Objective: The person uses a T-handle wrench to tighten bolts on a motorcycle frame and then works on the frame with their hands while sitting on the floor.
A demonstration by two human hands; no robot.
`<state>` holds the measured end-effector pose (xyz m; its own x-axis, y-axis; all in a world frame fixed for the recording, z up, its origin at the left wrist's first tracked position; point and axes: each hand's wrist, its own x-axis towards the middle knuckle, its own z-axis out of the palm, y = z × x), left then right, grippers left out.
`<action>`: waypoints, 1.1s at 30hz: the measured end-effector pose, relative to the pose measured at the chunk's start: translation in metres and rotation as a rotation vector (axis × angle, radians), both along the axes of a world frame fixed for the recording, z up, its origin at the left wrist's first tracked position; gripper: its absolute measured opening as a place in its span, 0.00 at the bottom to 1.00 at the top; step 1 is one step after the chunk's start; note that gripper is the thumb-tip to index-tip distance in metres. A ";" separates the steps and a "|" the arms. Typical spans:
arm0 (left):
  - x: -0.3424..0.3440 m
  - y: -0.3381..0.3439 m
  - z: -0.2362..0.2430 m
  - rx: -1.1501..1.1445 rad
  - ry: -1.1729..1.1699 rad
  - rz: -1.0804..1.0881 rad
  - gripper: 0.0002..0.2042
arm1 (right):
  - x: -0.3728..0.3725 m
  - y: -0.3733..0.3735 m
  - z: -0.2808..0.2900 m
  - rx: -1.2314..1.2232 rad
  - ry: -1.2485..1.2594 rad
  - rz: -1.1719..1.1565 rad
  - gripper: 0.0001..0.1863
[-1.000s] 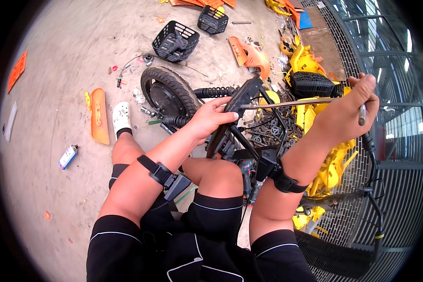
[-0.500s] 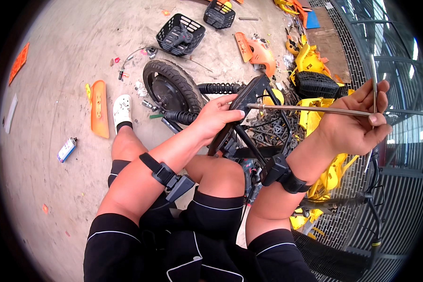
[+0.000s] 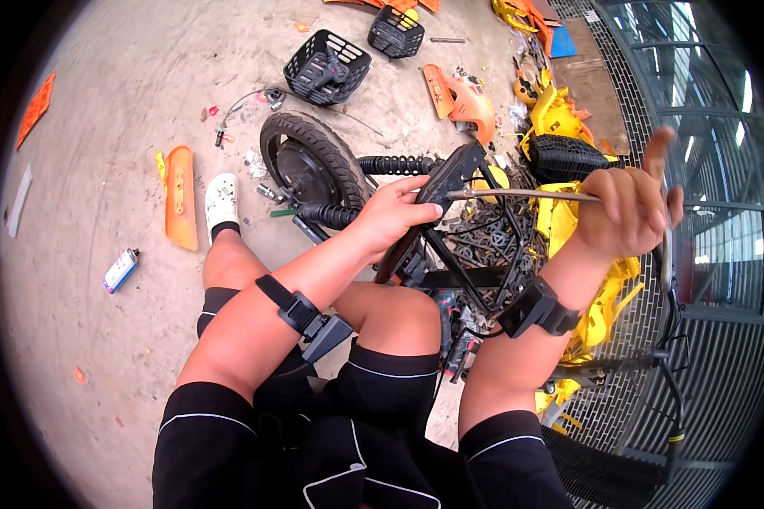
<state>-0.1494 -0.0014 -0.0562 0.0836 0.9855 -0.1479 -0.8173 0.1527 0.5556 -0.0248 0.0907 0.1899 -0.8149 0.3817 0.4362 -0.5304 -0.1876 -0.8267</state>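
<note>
My left hand (image 3: 396, 210) is closed on the edge of a black bracket-like part (image 3: 458, 168) of a bike frame, thumb on top near a bolt hole. A long metal T-handle wrench (image 3: 526, 194) runs roughly level from that part to my right hand (image 3: 624, 212). Its tip meets the black part just beside my left thumb. My right fingers curl round the handle end, with one finger pointing up; the crossbar is mostly hidden and blurred. Attached to the frame are a wheel with a black tyre (image 3: 314, 161) and black coil springs (image 3: 397, 165).
Two black baskets (image 3: 327, 68) lie on the floor ahead. Orange panels (image 3: 180, 199) and a spray can (image 3: 120, 271) are at left. Yellow panels (image 3: 560, 119) and a heap of metal parts (image 3: 484, 237) lie at right, beside handlebars (image 3: 675, 373). A power tool (image 3: 460, 343) sits by my knee.
My right hand has turned about the wrench handle, from open-palmed with fingers on the crossbar to knuckles showing and fingers curled. My left hand stays on the black part.
</note>
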 end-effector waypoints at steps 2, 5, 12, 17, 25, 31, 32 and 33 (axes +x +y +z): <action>0.000 -0.001 0.003 -0.012 -0.027 0.004 0.35 | 0.001 -0.003 0.008 -0.126 -0.097 -0.107 0.30; 0.003 0.005 -0.010 0.035 0.005 0.028 0.34 | -0.008 -0.008 0.015 -0.375 -0.134 -0.546 0.35; 0.002 0.002 -0.007 0.048 0.027 0.004 0.31 | -0.055 -0.009 -0.003 0.674 0.009 -1.773 0.17; 0.002 0.003 -0.008 0.025 0.048 0.017 0.30 | -0.031 0.002 0.004 0.961 -0.112 -1.408 0.13; 0.000 0.002 -0.007 0.043 0.032 -0.017 0.31 | -0.025 0.007 -0.024 0.971 0.143 -1.297 0.05; 0.001 0.002 -0.008 0.056 -0.012 -0.001 0.33 | -0.012 0.021 -0.015 0.455 0.367 -0.839 0.28; 0.001 0.002 -0.008 0.050 -0.020 -0.001 0.35 | -0.010 0.024 -0.015 0.385 0.389 -0.753 0.27; 0.001 0.002 -0.008 0.043 -0.028 -0.001 0.36 | -0.007 0.027 -0.015 0.315 0.411 -0.667 0.26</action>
